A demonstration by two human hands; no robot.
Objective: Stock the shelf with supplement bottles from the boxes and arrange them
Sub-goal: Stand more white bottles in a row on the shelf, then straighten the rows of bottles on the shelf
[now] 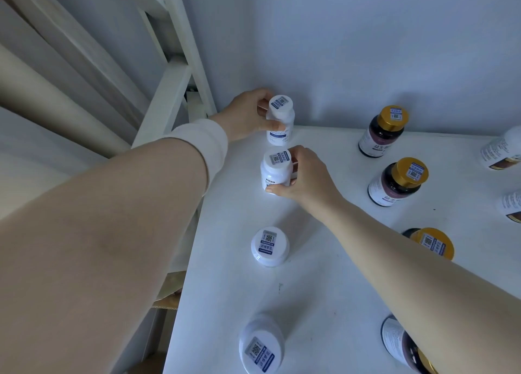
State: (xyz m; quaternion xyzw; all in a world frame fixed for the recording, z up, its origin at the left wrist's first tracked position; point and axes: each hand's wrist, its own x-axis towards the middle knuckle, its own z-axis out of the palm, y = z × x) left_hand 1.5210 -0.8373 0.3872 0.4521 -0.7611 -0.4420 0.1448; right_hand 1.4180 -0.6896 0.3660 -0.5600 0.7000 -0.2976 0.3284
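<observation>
Left hand [245,114]: thumb and fingers curled round the far white bottle [280,120], upright in the shelf's far left corner, near the wall [366,49].
Right hand [304,176]: thumb and fingers clamped on the second white bottle [275,169], upright just nearer in the same column.
Loose white bottles: a third [270,246] and a fourth [261,345] stand nearer along the left edge of the white shelf [324,275].
Gold-capped bottles [399,182]: a column to the right, well apart; the nearest are partly hidden by the right forearm.

White-capped bottles [270,246] left, gold-capped bottles [397,180] right
</observation>
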